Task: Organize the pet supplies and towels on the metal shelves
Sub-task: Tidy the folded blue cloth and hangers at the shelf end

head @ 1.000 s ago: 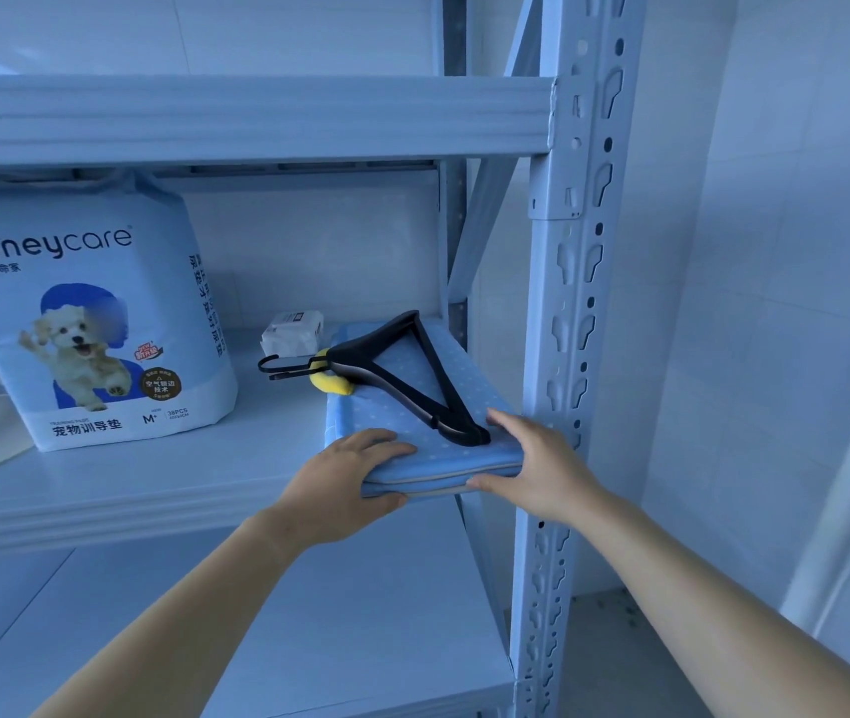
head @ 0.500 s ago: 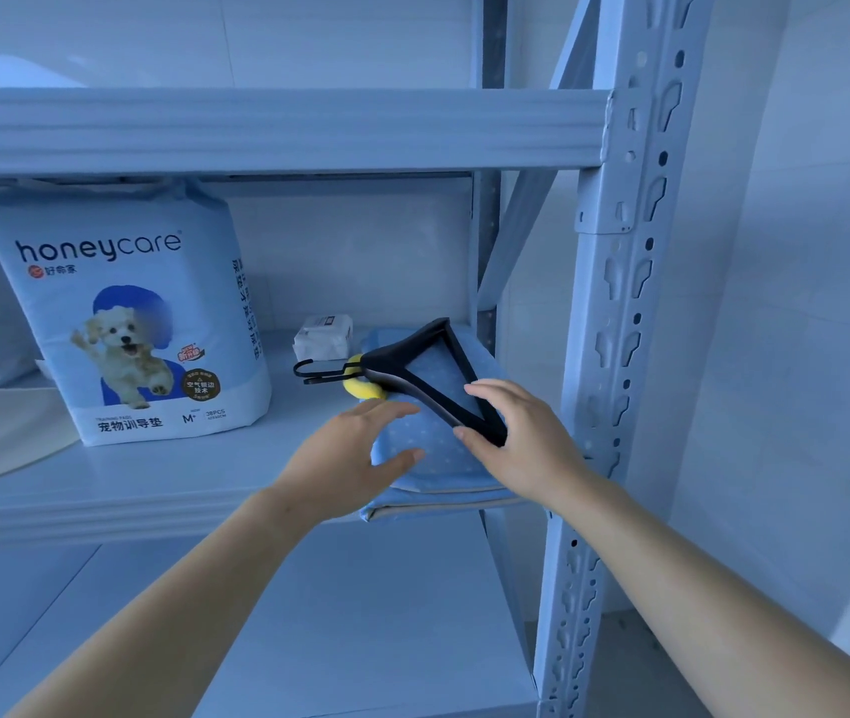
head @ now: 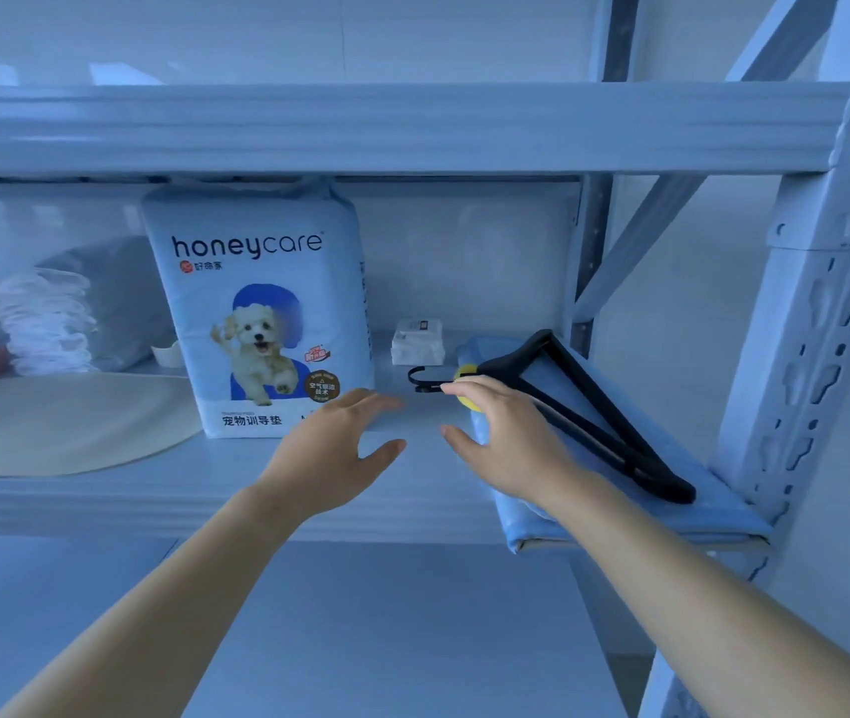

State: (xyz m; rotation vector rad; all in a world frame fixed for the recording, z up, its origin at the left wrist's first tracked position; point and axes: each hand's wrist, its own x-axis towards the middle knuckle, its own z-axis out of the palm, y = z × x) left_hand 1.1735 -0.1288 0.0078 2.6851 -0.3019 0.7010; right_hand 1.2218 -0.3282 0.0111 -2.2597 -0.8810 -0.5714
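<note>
While both hands hover over the middle shelf (head: 153, 505), the folded blue towel (head: 723, 505) lies flat at the shelf's far right end. It sits against the perforated upright post (head: 817, 329), w/ its front edge overhanging the shelf lip a little. Towel: pale blue w/ fine white dots, folded into a thick rectangular pad, layers showing at the front edge.

On top lies a black hanger (head: 620, 419), triangular, apex toward the back. Its hook (head: 420, 378) points left, off the towel and over bare shelf. A small yellow item (head: 464, 375) sits at the hanger's neck; what it is can't be told.

Right hand (head: 511, 443): fingers spread, thumb & index well apart, gripping nothing. Fingertips are just beside hook & yellow item, palm over the towel's left edge; contact w/ towel can't be told.

Left hand (head: 329, 453): fingers spread and slightly blurred, holding nothing, in front of the lower right corner of the "honeycare" pkg (head: 262, 313).

That pkg stands upright w/ a puppy picture on its face. Btwn pkg & towel, toward the back, is a small white packet (head: 418, 342). Far left are a stack of white pads (head: 44, 318) and a beige mat (head: 60, 422).
</note>
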